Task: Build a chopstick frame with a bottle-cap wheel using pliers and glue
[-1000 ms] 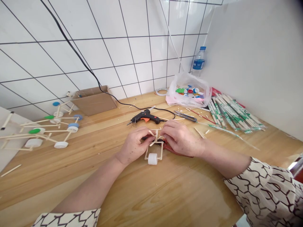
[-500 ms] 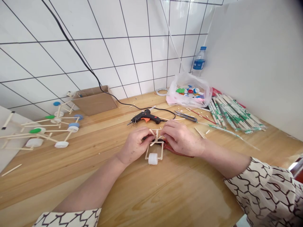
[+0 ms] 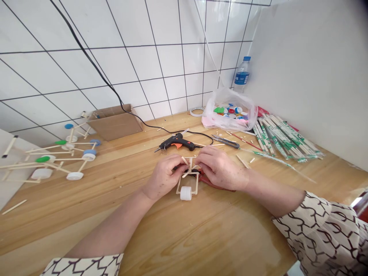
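A small frame of thin wooden sticks [image 3: 188,178] with a white bottle cap [image 3: 185,193] at its near end lies on the wooden table [image 3: 184,234]. My left hand [image 3: 164,175] pinches the frame's left side with its fingers closed. From the right, my right hand [image 3: 220,167] grips the same frame, fingers pressed together. A red-handled tool [image 3: 212,184] lies partly hidden under my right hand.
A black and orange glue gun [image 3: 176,142] with its cord lies just behind my hands. Pliers [image 3: 225,141], a bag of coloured caps [image 3: 228,110], wrapped chopsticks [image 3: 283,140], a water bottle [image 3: 241,74], a cardboard box [image 3: 113,122] and finished stick models [image 3: 57,157] stand around.
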`<state>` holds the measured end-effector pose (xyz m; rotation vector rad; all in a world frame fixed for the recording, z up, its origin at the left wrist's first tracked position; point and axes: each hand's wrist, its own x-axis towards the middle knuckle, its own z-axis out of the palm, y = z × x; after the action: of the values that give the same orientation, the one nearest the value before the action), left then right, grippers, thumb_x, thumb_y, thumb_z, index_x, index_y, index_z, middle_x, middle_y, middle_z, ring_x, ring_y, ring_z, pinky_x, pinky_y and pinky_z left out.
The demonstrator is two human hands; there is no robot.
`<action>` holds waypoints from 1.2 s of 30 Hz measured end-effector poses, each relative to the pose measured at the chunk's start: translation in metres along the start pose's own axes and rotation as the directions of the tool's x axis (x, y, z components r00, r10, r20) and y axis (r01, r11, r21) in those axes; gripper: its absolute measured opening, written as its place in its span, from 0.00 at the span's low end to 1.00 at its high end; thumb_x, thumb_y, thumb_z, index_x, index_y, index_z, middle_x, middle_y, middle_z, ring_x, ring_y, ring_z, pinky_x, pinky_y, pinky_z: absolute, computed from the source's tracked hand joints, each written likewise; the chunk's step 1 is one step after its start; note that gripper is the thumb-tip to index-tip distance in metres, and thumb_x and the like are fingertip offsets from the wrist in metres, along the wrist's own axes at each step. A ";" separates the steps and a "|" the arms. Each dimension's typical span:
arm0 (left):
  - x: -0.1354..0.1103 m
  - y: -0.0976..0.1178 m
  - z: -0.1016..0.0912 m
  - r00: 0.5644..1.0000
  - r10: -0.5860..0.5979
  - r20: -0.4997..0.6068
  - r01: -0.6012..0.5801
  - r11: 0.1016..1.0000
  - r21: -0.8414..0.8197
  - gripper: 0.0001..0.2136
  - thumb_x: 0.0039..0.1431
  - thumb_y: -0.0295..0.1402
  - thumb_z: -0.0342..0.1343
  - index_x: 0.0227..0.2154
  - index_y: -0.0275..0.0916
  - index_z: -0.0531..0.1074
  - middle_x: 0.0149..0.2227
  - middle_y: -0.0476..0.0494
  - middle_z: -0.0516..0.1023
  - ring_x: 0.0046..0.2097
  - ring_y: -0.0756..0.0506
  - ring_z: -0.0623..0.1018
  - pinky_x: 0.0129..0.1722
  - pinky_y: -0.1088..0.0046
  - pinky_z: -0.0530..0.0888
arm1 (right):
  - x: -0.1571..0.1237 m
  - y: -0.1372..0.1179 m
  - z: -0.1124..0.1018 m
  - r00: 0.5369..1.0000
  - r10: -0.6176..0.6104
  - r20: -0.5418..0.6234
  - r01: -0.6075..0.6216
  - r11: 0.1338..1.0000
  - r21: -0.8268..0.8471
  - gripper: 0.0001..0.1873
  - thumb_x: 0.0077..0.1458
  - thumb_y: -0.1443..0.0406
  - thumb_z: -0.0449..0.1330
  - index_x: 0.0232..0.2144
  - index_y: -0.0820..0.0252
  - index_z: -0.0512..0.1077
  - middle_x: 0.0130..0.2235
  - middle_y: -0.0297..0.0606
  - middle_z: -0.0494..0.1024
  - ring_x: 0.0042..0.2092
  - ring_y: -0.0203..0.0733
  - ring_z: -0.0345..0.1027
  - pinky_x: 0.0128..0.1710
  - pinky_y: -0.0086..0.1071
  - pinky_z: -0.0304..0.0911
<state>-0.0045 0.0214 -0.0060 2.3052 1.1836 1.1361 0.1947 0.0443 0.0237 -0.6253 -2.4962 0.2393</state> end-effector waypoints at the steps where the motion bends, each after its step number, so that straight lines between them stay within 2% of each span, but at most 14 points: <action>1: 0.000 0.000 0.000 1.000 -0.001 0.002 0.001 1.000 0.000 0.06 0.59 0.26 0.52 0.29 0.38 0.74 0.30 0.45 0.78 0.33 0.47 0.76 0.35 0.72 0.73 | 0.000 0.000 0.000 1.000 0.002 -0.001 -0.002 1.000 0.000 0.07 0.56 0.74 0.52 0.30 0.64 0.70 0.31 0.42 0.70 0.35 0.41 0.61 0.34 0.32 0.60; 36: 0.000 0.000 0.000 1.000 -0.007 0.008 0.007 1.000 -0.006 0.06 0.59 0.27 0.53 0.29 0.37 0.74 0.29 0.45 0.77 0.33 0.47 0.76 0.35 0.73 0.72 | 0.000 0.001 -0.001 1.000 0.010 -0.016 -0.010 1.000 0.003 0.08 0.55 0.74 0.52 0.31 0.64 0.70 0.31 0.42 0.71 0.34 0.40 0.61 0.34 0.31 0.60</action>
<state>-0.0046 0.0213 -0.0058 2.2976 1.1830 1.1251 0.1957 0.0447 0.0241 -0.6364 -2.4779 0.2404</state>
